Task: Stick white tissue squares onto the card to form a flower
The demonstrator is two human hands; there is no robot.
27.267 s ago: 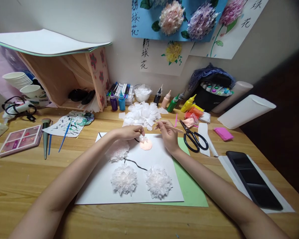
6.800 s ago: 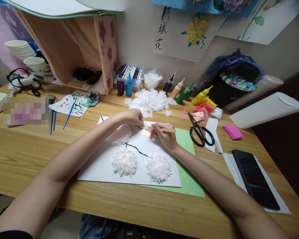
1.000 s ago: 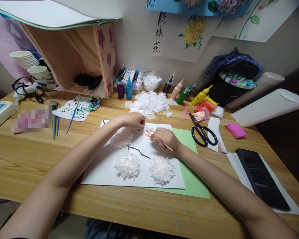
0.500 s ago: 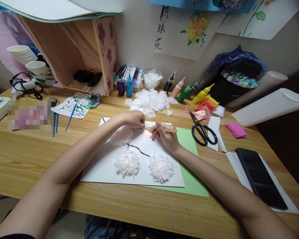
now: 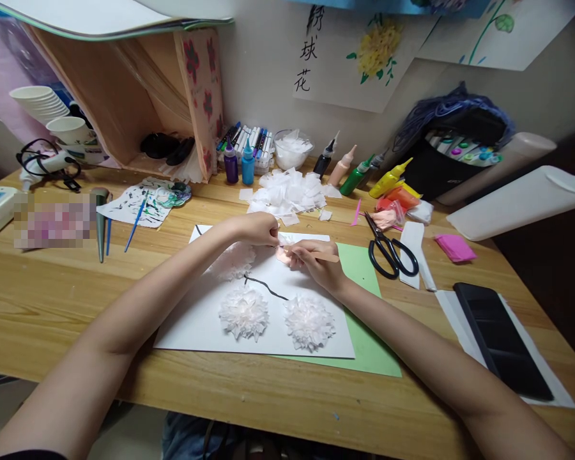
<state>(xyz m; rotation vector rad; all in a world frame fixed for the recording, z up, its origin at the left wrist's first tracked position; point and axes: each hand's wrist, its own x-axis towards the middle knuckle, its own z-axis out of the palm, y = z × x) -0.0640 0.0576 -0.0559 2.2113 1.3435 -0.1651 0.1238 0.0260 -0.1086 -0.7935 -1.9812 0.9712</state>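
Note:
My right hand [image 5: 316, 260] is closed around a flat wooden craft stick [image 5: 328, 257], whose end sticks out to the right. Close by, my left hand [image 5: 259, 230] has its fingers pinched together over the upper part of a white sheet [image 5: 186, 329]; what they hold, if anything, is hidden. Between both hands lies a pale peach patch [image 5: 282, 255] with some white tissue just above it. Two fluffy tissue-paper flowers [image 5: 244, 313] sit on the lower sheet, and another flower [image 5: 232, 260] is partly covered by my left forearm. A black drawn line [image 5: 267, 287] crosses the sheet.
Behind the sheet is a pile of white tissue squares [image 5: 290, 191], with paint bottles [image 5: 344, 166] around it. Black-handled scissors [image 5: 390, 249] lie to the right, near a black tray [image 5: 501, 342]. Green paper [image 5: 371, 332] extends under the sheet. Paintbrushes [image 5: 135, 223] lie left.
The stick in my right hand has tilted, its free end now lower, and the right fingers have shifted slightly. My left hand has hardly moved.

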